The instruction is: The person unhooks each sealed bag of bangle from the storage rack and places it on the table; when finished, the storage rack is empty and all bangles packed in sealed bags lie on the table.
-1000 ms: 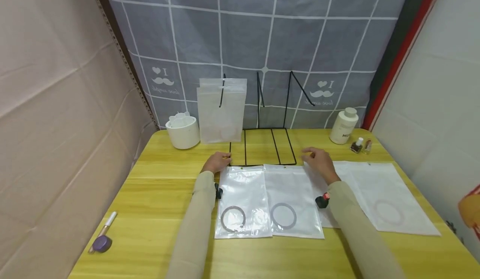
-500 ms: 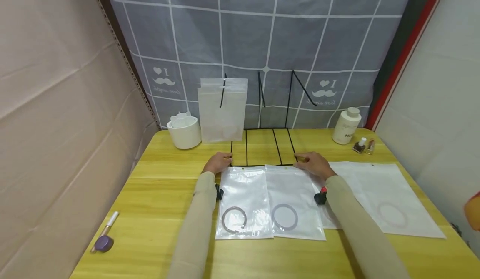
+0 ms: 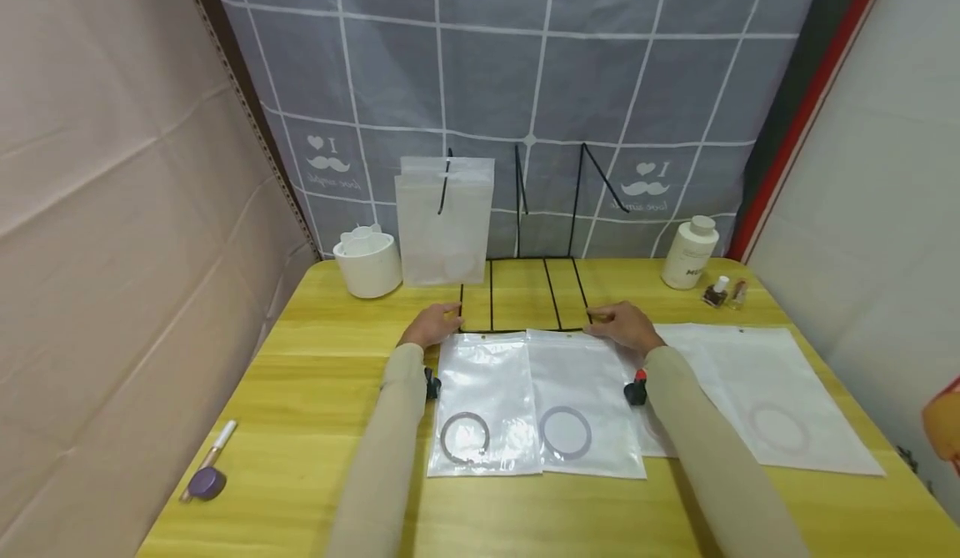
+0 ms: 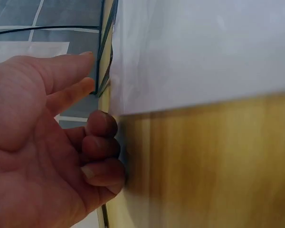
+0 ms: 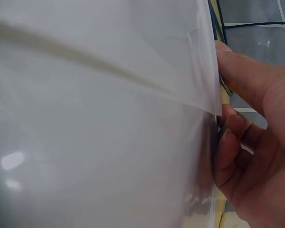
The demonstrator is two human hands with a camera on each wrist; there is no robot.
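A black wire display rack (image 3: 491, 295) stands at the back middle of the table, with upright hooks. My left hand (image 3: 432, 324) is at its front left corner, thumb and forefinger tips at the wire in the left wrist view, other fingers curled. At the front right corner, my right hand (image 3: 625, 326) holds the rack's edge; a bag hides part of those fingers in the right wrist view. Just in front lie two zip bags, a left one (image 3: 491, 374) and a right one (image 3: 585, 383), each with a ring-shaped item low inside. White bags (image 3: 442, 224) hang from the left hook.
More white bags (image 3: 780, 383) lie to the right, partly under my right forearm. A white round pot (image 3: 371, 270) is back left; a white bottle (image 3: 688, 256), a nail polish bottle (image 3: 715, 293) and a small tube (image 3: 738, 293) are back right. A purple-lidded jar (image 3: 206, 484) lies front left.
My right hand has come left and down from beside the rack to its front right corner. The left hand stays at the left corner; the bags have not moved.
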